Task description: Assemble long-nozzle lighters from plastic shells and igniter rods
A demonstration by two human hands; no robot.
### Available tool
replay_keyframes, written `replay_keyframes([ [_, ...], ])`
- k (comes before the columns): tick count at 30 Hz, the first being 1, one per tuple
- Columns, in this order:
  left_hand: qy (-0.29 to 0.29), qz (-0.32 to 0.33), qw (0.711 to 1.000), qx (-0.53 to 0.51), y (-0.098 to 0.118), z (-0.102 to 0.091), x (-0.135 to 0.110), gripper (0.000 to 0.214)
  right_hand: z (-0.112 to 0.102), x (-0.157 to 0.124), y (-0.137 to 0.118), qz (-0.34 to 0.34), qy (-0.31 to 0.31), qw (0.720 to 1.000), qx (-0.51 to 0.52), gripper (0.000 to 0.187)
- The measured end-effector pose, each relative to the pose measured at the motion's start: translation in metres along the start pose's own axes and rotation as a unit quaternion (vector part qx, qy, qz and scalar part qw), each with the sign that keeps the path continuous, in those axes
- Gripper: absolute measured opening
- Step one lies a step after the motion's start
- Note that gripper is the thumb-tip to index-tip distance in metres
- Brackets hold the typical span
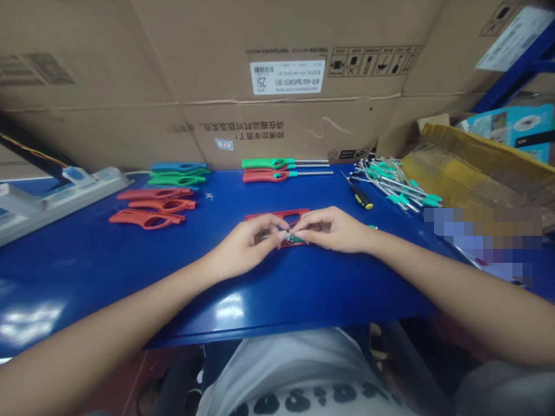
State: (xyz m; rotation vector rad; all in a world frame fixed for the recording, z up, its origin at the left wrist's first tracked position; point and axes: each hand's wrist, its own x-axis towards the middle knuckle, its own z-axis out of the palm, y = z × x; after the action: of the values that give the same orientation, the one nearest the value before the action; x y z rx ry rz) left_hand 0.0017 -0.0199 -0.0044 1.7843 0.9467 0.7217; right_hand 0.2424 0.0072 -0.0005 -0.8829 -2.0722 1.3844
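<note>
Both of my hands meet above the middle of the blue table. My left hand (245, 245) is closed in a pinch, its fingertips at a thin white wire (289, 236). From the other side my right hand (336, 230) pinches at the same wire, next to a small green part (296, 238) mostly hidden by the fingers. Beneath and behind the fingertips lies a red lighter casing (277, 215), its finger-hole showing between my hands. A bit of green peeks out past my right wrist.
Red, green and blue lighter casings (147, 218) lie at left, near a white power strip (87, 193). Two lighters with metal tubes (264, 174) rest at the back. At right are a screwdriver (361, 196), a pile of metal tubes with green parts (401, 188) and a cardboard box (481, 179).
</note>
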Motion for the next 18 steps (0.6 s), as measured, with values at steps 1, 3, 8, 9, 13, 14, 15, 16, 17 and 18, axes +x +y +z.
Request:
replay_keyframes([
  [1, 0.0, 0.002, 1.0, -0.002, -0.0001, 0.0, 0.0003, 0.03, 0.0, -0.0001, -0.0001, 0.001, 0.0, 1.0, 0.001, 0.035],
  [3, 0.001, 0.006, 1.0, -0.004, 0.0, 0.0001, 0.0006, 0.029, 0.0001, 0.0001, 0.0003, -0.001, -0.001, 1.0, 0.005, 0.034],
  [8, -0.004, 0.011, 1.0, -0.012, 0.0018, 0.0005, 0.0005, 0.027, -0.0003, 0.0009, 0.0036, -0.012, -0.01, 1.0, 0.017, 0.033],
  [9, -0.005, 0.01, 1.0, -0.013, 0.0021, 0.0005, 0.0005, 0.027, -0.0006, 0.001, 0.0043, -0.015, -0.012, 1.0, 0.018, 0.032],
  [13, -0.008, 0.009, 1.0, -0.008, 0.0028, 0.0004, 0.0006, 0.026, -0.0022, 0.0012, 0.0056, -0.029, -0.019, 0.999, -0.005, 0.031],
  [14, -0.009, 0.01, 1.0, -0.008, 0.0029, 0.0003, 0.0007, 0.025, -0.0026, 0.0012, 0.0057, -0.032, -0.019, 0.999, -0.011, 0.031],
  [15, -0.01, 0.012, 1.0, -0.01, 0.003, 0.0003, 0.0008, 0.025, -0.0029, 0.0012, 0.0057, -0.035, -0.019, 0.999, -0.016, 0.03],
  [16, -0.01, 0.013, 1.0, -0.013, 0.0029, 0.0002, 0.0008, 0.025, -0.0031, 0.0012, 0.0056, -0.038, -0.019, 0.999, -0.019, 0.03],
  [17, -0.01, 0.013, 1.0, -0.015, 0.0029, 0.0002, 0.0008, 0.025, -0.0033, 0.0012, 0.0055, -0.04, -0.019, 0.999, -0.022, 0.029],
  [18, -0.009, 0.012, 1.0, -0.018, 0.0028, 0.0002, 0.0008, 0.025, -0.0034, 0.0012, 0.0054, -0.041, -0.02, 0.999, -0.025, 0.028],
])
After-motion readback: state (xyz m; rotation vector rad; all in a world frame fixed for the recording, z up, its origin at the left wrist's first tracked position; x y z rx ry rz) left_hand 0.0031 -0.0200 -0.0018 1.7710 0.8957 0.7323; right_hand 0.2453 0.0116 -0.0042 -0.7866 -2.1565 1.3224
